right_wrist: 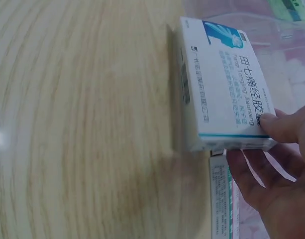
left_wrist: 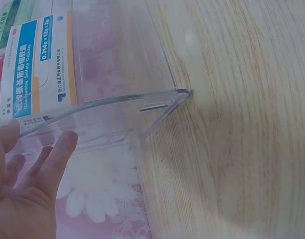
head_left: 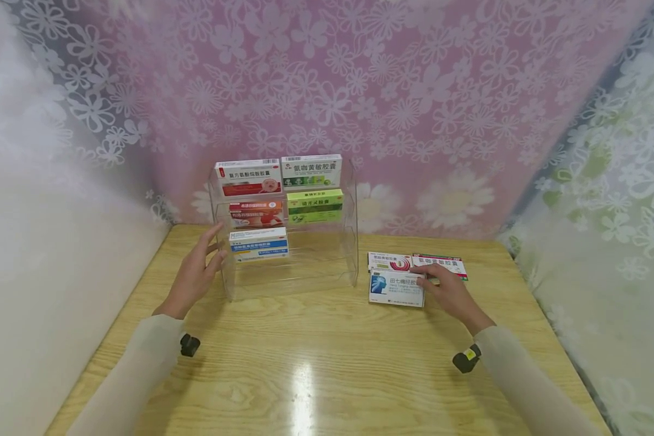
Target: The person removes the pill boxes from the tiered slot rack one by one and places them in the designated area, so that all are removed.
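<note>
My right hand (head_left: 449,293) grips a white medicine box (head_left: 396,289) with a blue head picture, thumb on its printed face and fingers underneath. In the right wrist view this box is tilted above the table. Beneath and behind it are a white box with a pink ring design (head_left: 389,261) and a box with red and green edges (head_left: 441,264). At the left side of a clear acrylic display rack (head_left: 321,266), my left hand (head_left: 191,275) has its fingers extended along the side panel; whether they press on it is unclear. Nearest to it is a blue-and-white box (head_left: 258,244).
Higher in the rack stand a red-and-white box (head_left: 249,178), a white-and-green box (head_left: 311,173), an orange-red box (head_left: 256,214) and a lime-green box (head_left: 314,207). The wooden table (head_left: 251,363) meets flowered cloth walls at the back and sides.
</note>
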